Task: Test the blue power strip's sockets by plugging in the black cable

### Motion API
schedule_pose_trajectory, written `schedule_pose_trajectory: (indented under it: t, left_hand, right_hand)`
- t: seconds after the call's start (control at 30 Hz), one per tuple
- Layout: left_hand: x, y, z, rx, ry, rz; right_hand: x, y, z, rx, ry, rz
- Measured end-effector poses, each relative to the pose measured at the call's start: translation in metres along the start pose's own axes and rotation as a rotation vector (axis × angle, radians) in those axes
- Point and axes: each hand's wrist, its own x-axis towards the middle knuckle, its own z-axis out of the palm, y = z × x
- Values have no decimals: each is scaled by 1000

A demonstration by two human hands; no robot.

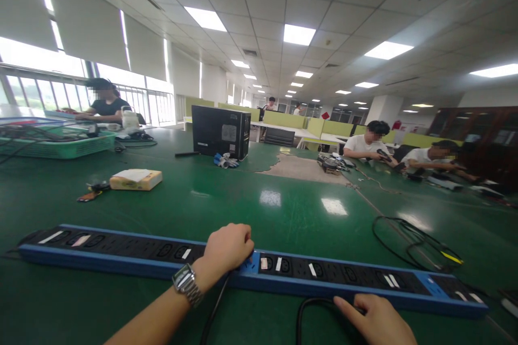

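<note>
A long blue power strip with black sockets lies across the green table in front of me. My left hand, with a metal watch on the wrist, is closed over the middle of the strip, apparently on a plug whose black cable runs back toward me; the plug itself is hidden. My right hand rests at the strip's near edge further right, fingertips touching it and a looping black cable.
A tissue box, a green basket of cables, a black computer case and a coiled black cable sit on the green table. Other people work at the left and at the far right.
</note>
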Motion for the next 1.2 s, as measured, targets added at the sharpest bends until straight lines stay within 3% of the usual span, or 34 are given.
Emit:
schedule_pose_trajectory:
  t: [0.2,0.5,0.87,1.2]
  left_hand:
    - [-2,3,-2,-11,7,0]
    - [3,-13,-2,-40,-13,-28]
    - [-8,14,8,56,16,25]
    - [-12,21,11,123,49,37]
  right_hand:
    - [0,-1,1,-5,-9,9]
    - [-2,-4,2,-13,-18,-32]
    - [0,0,1,8,1,-55]
    - [-3,-4,-1,-9,21,-42]
